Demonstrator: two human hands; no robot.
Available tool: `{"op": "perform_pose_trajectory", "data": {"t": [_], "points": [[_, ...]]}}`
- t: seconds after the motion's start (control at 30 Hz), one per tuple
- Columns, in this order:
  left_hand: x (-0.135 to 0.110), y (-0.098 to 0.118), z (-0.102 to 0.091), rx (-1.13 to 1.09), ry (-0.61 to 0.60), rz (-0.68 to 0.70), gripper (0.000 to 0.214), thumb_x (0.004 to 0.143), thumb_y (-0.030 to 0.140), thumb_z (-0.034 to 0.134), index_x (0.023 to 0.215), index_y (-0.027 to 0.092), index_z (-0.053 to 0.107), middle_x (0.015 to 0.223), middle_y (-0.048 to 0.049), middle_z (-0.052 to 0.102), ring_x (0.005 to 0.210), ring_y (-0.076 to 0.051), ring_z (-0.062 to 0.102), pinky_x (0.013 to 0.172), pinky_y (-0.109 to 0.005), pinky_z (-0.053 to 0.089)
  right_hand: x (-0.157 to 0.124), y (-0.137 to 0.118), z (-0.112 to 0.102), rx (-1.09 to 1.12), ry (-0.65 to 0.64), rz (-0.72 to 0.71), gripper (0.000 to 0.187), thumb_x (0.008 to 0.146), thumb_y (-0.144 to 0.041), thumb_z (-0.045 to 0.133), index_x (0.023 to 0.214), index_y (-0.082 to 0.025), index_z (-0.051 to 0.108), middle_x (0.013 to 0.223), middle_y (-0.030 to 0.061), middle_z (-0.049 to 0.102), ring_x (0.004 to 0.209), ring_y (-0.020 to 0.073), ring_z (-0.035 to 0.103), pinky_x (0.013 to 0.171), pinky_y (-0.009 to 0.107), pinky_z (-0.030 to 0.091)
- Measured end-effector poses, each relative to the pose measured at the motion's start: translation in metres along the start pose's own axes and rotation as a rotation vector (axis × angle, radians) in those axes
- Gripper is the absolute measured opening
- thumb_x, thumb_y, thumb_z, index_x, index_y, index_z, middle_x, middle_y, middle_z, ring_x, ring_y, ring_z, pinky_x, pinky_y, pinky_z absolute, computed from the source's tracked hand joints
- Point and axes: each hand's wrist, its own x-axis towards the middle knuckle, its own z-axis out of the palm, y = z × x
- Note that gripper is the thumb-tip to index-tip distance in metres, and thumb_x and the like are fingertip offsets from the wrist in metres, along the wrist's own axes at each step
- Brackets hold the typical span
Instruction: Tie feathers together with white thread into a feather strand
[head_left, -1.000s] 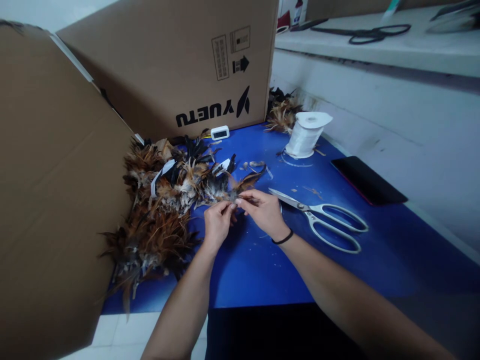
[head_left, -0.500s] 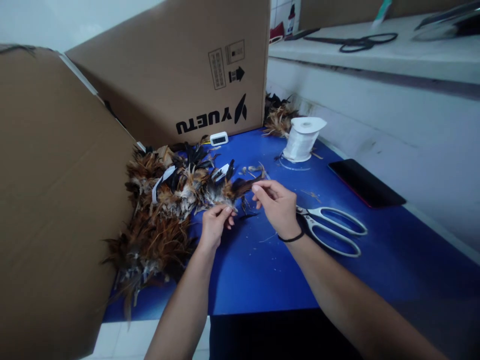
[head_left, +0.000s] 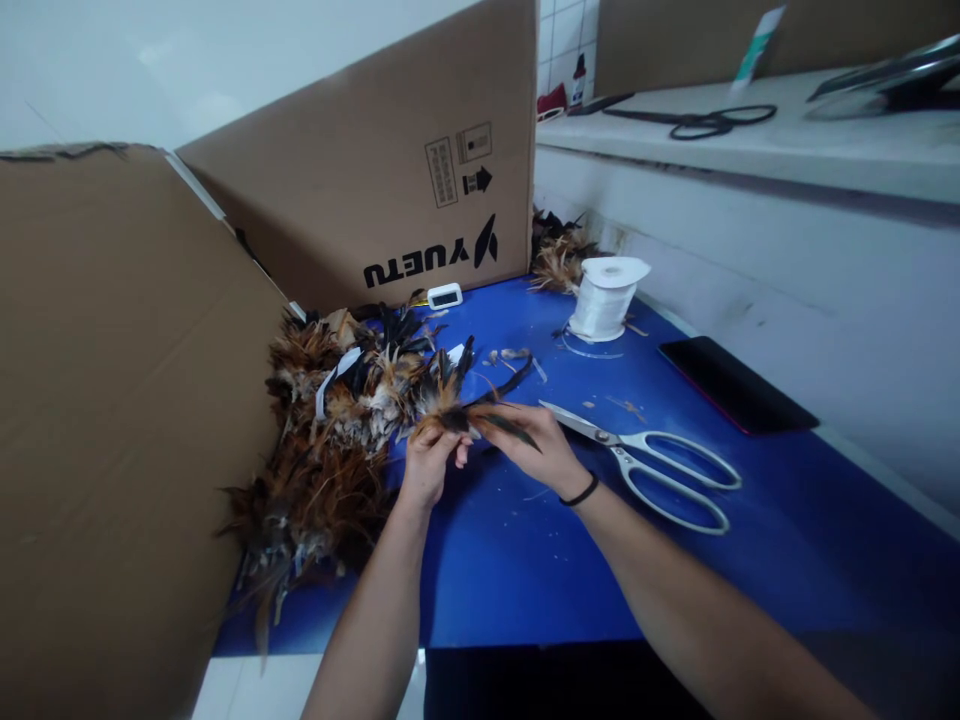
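Observation:
My left hand [head_left: 427, 462] pinches a small bundle of brown and black feathers [head_left: 442, 405] at its base, just above the blue tabletop [head_left: 525, 540]. My right hand [head_left: 536, 445], with a black band at the wrist, has its fingers closed on a dark feather [head_left: 510, 428] that sticks out of the same bundle. Both hands meet beside a big heap of brown, black and white feathers [head_left: 330, 430] lying to their left.
White-handled scissors [head_left: 652, 465] lie right of my right hand. A white spool of thread [head_left: 604, 298] and a dark phone [head_left: 735, 385] sit farther back. Two cardboard boxes [head_left: 390, 190] stand left and behind. A ledge above holds black scissors [head_left: 694, 122].
My right hand drew away to the right, then came back to the bundle and now grips a dark feather. The camera view tilted down a little.

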Motion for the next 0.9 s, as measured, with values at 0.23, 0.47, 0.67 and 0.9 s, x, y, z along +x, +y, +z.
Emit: {"op": "perform_pose_trajectory", "data": {"t": [0.23, 0.47, 0.67, 0.9], "points": [[0.001, 0.005, -0.002, -0.174, 0.006, -0.104, 0.031, 0.068, 0.042, 0.071, 0.069, 0.014, 0.056, 0.073, -0.0017, 0.064, 0.038, -0.002, 0.041, 0.041, -0.019, 0.031, -0.003, -0.012, 0.002, -0.212, 0.030, -0.239, 0.015, 0.081, -0.020, 0.054, 0.075, -0.021, 0.067, 0.068, 0.0021, 0.064, 0.060, 0.0135, 0.057, 0.063, 0.027, 0.047], [-0.002, 0.011, -0.001, -0.278, -0.024, -0.197, 0.031, 0.067, 0.038, 0.073, 0.068, 0.015, 0.053, 0.062, 0.0024, 0.059, 0.033, -0.001, 0.036, 0.038, -0.017, 0.026, -0.007, -0.011, 0.005, -0.149, -0.149, -0.316, 0.016, 0.079, -0.017, 0.053, 0.077, -0.022, 0.068, 0.068, 0.0019, 0.064, 0.064, 0.0139, 0.057, 0.065, 0.027, 0.047], [-0.002, 0.008, -0.002, -0.193, -0.063, -0.184, 0.027, 0.070, 0.037, 0.071, 0.071, 0.013, 0.059, 0.066, 0.0010, 0.061, 0.033, 0.002, 0.031, 0.037, -0.017, 0.022, -0.010, -0.013, 0.011, -0.023, -0.272, -0.291, 0.020, 0.077, -0.011, 0.054, 0.080, -0.023, 0.070, 0.076, -0.0005, 0.069, 0.065, 0.0120, 0.061, 0.069, 0.025, 0.049], [0.001, 0.007, -0.004, -0.236, 0.003, -0.173, 0.025, 0.068, 0.036, 0.072, 0.072, 0.013, 0.062, 0.054, 0.0036, 0.054, 0.034, 0.000, 0.030, 0.038, -0.017, 0.023, -0.009, -0.017, 0.011, 0.070, -0.288, -0.213, 0.016, 0.077, -0.015, 0.054, 0.082, -0.022, 0.068, 0.087, 0.0032, 0.068, 0.076, 0.0144, 0.063, 0.062, 0.024, 0.050]]}}
